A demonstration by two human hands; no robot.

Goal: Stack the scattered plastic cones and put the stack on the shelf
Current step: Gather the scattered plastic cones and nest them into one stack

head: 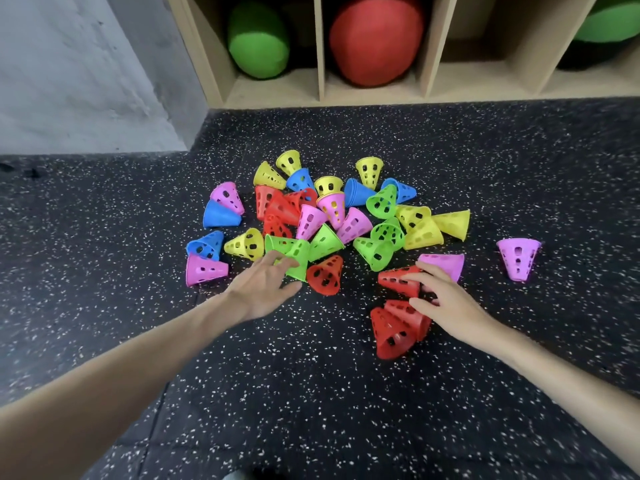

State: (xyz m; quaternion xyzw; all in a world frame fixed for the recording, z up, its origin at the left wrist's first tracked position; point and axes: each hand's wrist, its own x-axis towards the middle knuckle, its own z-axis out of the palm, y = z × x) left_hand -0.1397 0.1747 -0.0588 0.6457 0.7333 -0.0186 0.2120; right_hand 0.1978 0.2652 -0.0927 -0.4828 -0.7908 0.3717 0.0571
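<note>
A dark rubber floor [311,393] flecked with white fills most of the view, meeting a pale grey wall [76,71] at the upper left and a light wooden shelf [322,50] along the top, whose open compartments hold a green cushion [258,41], a red cushion [375,39] and another green one [609,22] at the far right. In the middle of the floor, well short of the shelf, lies the heap of perforated plastic cones [332,216], yellow, blue, pink, green and red, most tipped on their sides and touching one another; a single pink cone [518,258] stands apart to the right, wide end up. Nearer the person, two nested red cones [394,330] lie on their sides. The left hand [266,289] reaches in with fingers loosely spread, the tips touching a green cone [296,259] without closing on it. The right hand [443,303] rests with its fingers curled over a red cone [398,281] lying just above the nested pair, beside a pink one; how firmly it grips cannot be told
</note>
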